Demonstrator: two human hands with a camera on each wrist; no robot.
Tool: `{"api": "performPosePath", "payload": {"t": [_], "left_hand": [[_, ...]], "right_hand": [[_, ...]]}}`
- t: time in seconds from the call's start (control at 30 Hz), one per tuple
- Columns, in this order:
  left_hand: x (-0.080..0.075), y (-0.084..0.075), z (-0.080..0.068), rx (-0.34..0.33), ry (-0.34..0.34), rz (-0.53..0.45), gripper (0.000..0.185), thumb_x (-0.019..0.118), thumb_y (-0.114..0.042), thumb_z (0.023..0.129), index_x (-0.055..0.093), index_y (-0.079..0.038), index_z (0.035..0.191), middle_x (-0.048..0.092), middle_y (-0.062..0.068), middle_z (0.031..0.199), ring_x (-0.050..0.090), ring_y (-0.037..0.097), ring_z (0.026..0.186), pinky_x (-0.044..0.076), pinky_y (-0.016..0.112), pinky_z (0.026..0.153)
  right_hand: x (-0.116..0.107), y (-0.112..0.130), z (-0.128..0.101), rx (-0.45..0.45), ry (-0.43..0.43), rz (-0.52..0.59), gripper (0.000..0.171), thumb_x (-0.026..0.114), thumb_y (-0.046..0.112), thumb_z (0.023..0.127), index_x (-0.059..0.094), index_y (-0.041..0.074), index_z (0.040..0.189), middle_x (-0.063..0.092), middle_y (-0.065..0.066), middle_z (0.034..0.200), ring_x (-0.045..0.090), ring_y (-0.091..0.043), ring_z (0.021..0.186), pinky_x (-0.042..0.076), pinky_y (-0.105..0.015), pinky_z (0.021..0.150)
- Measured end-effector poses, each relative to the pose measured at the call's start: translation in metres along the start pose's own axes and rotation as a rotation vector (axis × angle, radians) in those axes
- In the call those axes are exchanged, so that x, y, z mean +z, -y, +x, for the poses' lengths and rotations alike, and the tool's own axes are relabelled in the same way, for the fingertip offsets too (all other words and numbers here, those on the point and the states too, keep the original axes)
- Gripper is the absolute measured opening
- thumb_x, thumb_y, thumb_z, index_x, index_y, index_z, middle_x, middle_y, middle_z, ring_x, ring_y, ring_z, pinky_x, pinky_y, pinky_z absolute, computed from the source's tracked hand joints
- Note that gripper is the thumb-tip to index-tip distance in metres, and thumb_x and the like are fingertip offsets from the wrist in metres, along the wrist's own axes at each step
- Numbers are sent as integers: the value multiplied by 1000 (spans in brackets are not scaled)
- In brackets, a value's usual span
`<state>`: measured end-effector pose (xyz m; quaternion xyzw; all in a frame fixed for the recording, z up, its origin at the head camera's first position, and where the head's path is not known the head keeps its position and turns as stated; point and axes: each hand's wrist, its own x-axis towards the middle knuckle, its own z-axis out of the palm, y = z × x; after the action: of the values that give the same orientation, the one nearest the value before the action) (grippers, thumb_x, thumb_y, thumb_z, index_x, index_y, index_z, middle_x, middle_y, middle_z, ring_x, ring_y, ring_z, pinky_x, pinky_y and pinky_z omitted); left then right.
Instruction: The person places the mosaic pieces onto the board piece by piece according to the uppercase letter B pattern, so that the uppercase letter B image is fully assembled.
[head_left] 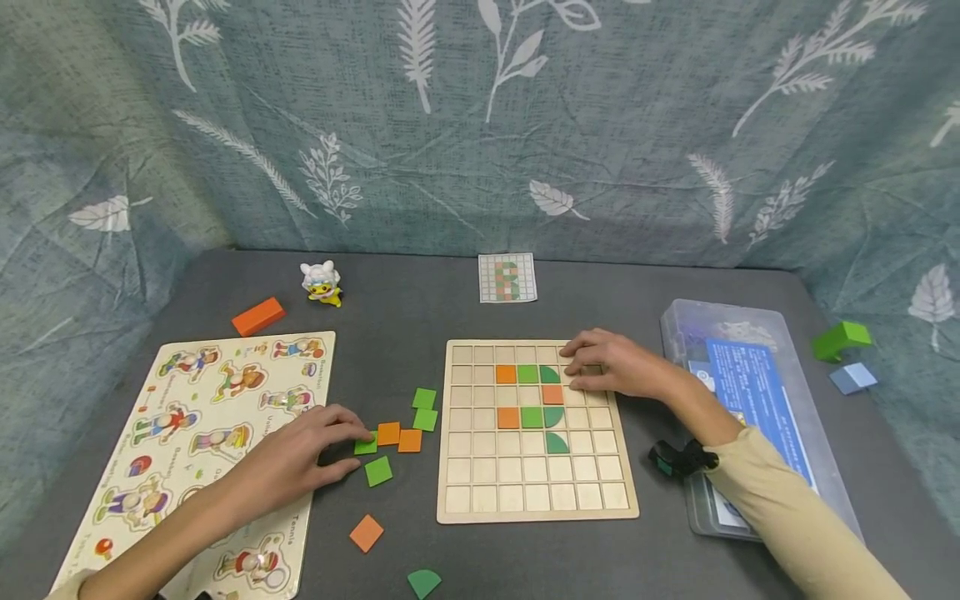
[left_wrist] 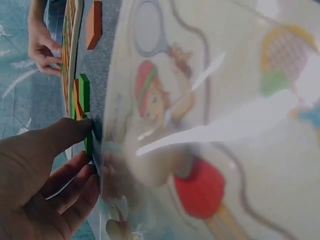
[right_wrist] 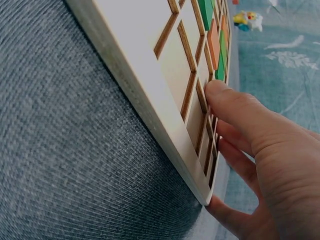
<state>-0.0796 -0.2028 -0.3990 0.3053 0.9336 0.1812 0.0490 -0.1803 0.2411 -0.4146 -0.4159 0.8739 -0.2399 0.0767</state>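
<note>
Grey cloth tabletop before a leaf-print curtain. Left hand [head_left: 300,454], fingers curled, pinching a green square tile [head_left: 366,445] lying left of the grid board [head_left: 536,508], beside loose orange tiles [head_left: 399,437]. Right hand [head_left: 611,364] resting flat, fingers relaxed, on the board's upper right cells. Open cells rightward of the tile; character puzzle [head_left: 202,433] and plastic box [head_left: 757,400] flanking.

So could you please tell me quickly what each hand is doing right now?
Left hand: pinching a green tile.
Right hand: open, resting on the board.
</note>
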Motion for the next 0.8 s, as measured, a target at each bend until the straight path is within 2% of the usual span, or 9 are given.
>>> {"api": "performPosePath", "payload": {"t": [0.3,0.53,0.67,0.8], "left_hand": [[7,1,-2,16,-72,28,25,78,-18,80,72,-25,103,63,-11,104,60,9,94,53,35,79],[9,-1,-2,19,-95,45,24,78,-18,80,73,-26,102,62,-12,102,60,7,93,53,33,77],[8,1,-2,43,-110,60,25,78,-17,80,73,-25,102,61,-13,100,59,6,90,53,30,74],[2,5,2,64,-159,45,26,79,-13,78,73,-22,102,61,-12,97,58,5,85,51,28,71]], "right_hand": [[0,0,1,7,5,1,15,71,19,88,74,12,101,63,-11,121,59,-28,111,50,-44,90],[2,-2,0,-5,-8,-6,15,71,19,87,74,12,100,63,-11,120,59,-28,110,51,-44,89],[1,0,0,5,0,4,15,71,19,88,74,12,101,63,-11,122,58,-29,112,50,-45,90],[0,0,1,3,3,2,16,71,19,88,74,12,101,63,-11,122,58,-29,111,50,-45,90]]}}
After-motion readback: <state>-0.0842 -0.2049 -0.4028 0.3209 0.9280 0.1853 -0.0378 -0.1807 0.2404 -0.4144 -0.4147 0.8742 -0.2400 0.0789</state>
